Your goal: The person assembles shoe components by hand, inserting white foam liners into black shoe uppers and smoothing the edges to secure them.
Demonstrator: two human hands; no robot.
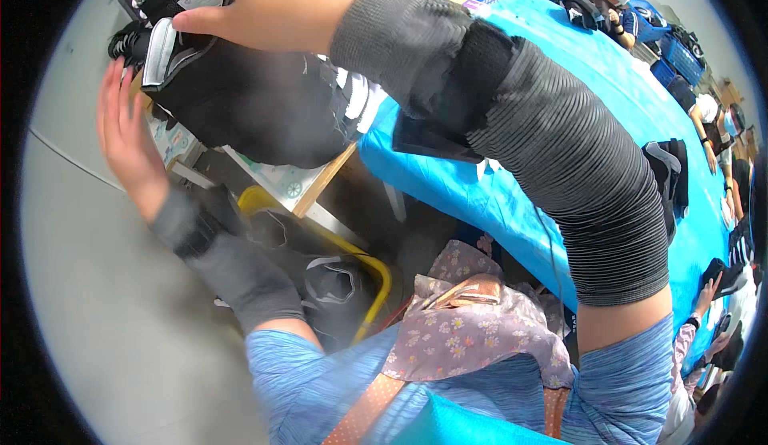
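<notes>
A heap of black fabric pieces (248, 101), some with white edging and probably shoe uppers, lies on a light table (276, 179) at the upper left. My left hand (124, 141) is at the heap's left side, its fingers stretched out and nothing seen in them. My right hand (272, 9) reaches over the top of the heap. Its thumb sticks out beside a white-edged piece (160, 53), apart from the other fingers, which the top edge of the picture partly cuts off. Dark sleeves cover both my forearms.
Below the table stands a yellow-rimmed bin (376, 273) with dark, white-edged pieces. A long table with a blue cover (472, 205) curves along the right. Co-workers sit along its far side, one (608, 5) at the upper right near blue baskets (684, 53).
</notes>
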